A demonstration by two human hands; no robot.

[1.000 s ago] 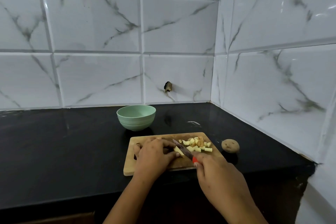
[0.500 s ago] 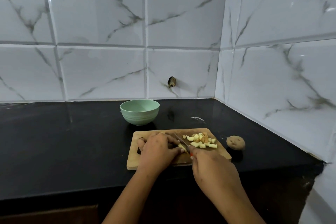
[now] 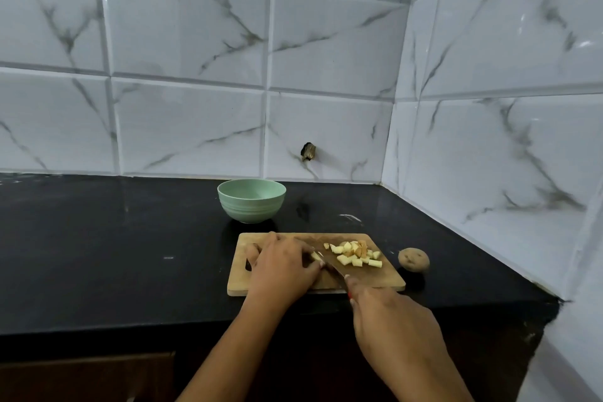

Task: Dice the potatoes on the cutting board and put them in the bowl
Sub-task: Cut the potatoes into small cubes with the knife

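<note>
Wooden cutting board (image 3: 385, 281) on the black bench (image 3: 114, 254): my left hand (image 3: 280, 266) curls over a potato piece (image 3: 315, 256), my right hand (image 3: 391, 320) grips the knife (image 3: 332, 266), blade against it. Diced potato (image 3: 354, 253) lies right of the blade; green bowl (image 3: 251, 201) behind; whole potato (image 3: 413, 259) beside the board.

readable text: none | bowl (image 3: 251, 207): plain green, no lettering | cutting board (image 3: 385, 281): bare wood, no brand mark legible | wall tiles (image 3: 189, 127): grey veining only, no writing | counter (image 3: 114, 254): black, no label or number legible
</note>
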